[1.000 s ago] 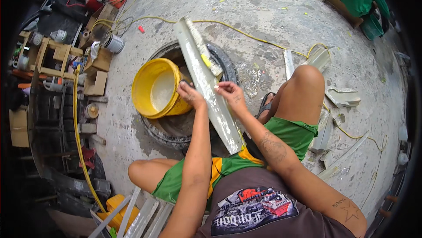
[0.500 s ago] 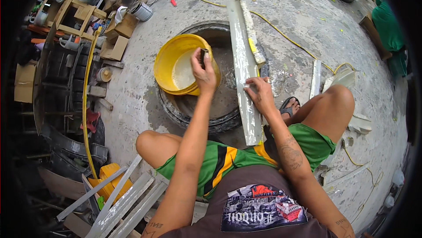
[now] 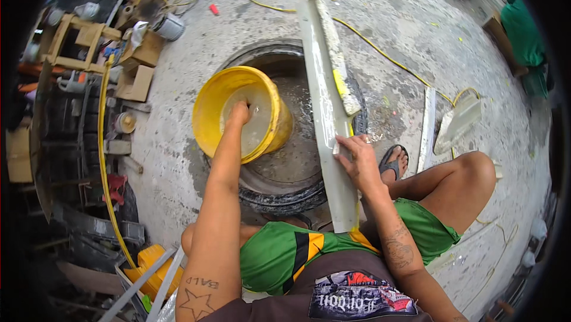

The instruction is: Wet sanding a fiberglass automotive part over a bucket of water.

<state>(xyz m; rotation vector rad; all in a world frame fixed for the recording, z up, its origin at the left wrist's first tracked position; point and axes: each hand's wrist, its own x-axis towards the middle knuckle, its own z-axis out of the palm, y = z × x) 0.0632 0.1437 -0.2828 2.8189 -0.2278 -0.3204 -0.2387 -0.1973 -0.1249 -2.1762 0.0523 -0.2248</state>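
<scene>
My left hand reaches down into a yellow bucket and touches the cloudy liquid in it. Its fingers look curled around something small and dark, mostly hidden. The bucket stands on the left part of a black tyre lying flat. A long grey panel, wet and shiny in places, leans across the tyre's right side toward my lap. Near its lower half my right hand grips the panel's right edge, thumb and fingertips on its face. Against its far right edge lies a pale, rough strip with yellow patches.
A yellow cable crosses the floor behind the panel. Pale offcuts lie at the right, near my sandalled foot. Cardboard boxes, a metal can and a wooden frame crowd the left. Several strips lie at lower left.
My left hand has gone from above the bucket's right rim down into the liquid, carrying the small dark thing. My right hand still holds the panel. The view has shifted somewhat.
</scene>
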